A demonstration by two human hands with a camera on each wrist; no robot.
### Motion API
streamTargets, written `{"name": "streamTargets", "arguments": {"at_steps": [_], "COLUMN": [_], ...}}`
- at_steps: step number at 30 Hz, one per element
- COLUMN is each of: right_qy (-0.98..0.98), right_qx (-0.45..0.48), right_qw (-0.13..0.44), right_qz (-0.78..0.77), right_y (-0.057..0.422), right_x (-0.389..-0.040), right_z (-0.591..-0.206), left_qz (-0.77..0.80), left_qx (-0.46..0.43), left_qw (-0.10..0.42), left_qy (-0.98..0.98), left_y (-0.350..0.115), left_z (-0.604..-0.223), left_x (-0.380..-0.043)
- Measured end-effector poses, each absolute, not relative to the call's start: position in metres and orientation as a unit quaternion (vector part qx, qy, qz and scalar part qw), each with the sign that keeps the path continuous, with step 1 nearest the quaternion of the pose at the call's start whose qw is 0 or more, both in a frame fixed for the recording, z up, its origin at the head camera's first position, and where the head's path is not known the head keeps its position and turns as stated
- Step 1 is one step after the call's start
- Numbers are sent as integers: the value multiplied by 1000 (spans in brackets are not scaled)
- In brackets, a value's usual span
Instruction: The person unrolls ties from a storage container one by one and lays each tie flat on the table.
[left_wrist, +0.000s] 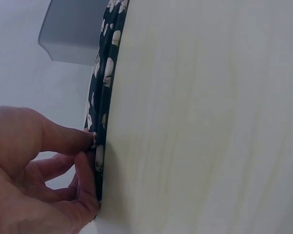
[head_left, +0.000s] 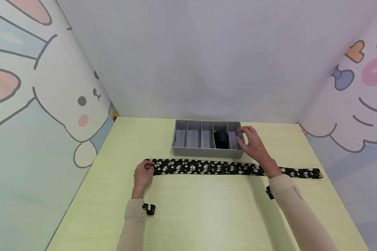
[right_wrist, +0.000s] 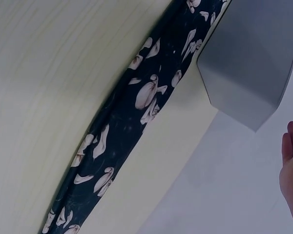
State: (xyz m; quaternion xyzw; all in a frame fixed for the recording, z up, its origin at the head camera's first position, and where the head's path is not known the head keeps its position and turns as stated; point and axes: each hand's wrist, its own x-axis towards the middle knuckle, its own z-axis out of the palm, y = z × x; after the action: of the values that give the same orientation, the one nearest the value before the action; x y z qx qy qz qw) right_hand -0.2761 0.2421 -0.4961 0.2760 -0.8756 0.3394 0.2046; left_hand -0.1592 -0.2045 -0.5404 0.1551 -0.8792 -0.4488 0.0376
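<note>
A long, flat-folded black cloth strip (head_left: 204, 167) with a pale floral print lies left to right across the table. My left hand (head_left: 143, 174) pinches its left end; in the left wrist view the thumb (left_wrist: 68, 140) and fingertips meet at the cloth's edge. Behind the strip stands a grey divided box (head_left: 207, 152). A dark rolled item (head_left: 221, 138), its kind unclear, sits in the second compartment from the right. Over the box's right end is my right hand (head_left: 255, 146), fingers loosely bent, nothing seen between them. Whether it touches the box I cannot tell.
The pale wooden table (head_left: 207, 209) ends at a plain grey backdrop (head_left: 188, 69) just behind the box. Cartoon-printed panels flank it, a rabbit panel (head_left: 66, 97) on the left and another panel (head_left: 348, 104) on the right. The cloth's right end lies near the right table edge.
</note>
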Motion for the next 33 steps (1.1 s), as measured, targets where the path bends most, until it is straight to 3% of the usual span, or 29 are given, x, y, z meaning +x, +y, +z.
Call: {"name": "streamTargets", "arguments": {"at_steps": [33], "right_qy": [-869], "right_qx": [291], "right_qw": [148], "right_qz": [371], "right_y": [199], "right_x": [-301], "right_z": [-500], "left_qz": [-444], "left_qx": [156], "left_qw": [39], "left_qy": [-882], "left_y": [-202], "left_z": [-539], "left_x": [-159]}}
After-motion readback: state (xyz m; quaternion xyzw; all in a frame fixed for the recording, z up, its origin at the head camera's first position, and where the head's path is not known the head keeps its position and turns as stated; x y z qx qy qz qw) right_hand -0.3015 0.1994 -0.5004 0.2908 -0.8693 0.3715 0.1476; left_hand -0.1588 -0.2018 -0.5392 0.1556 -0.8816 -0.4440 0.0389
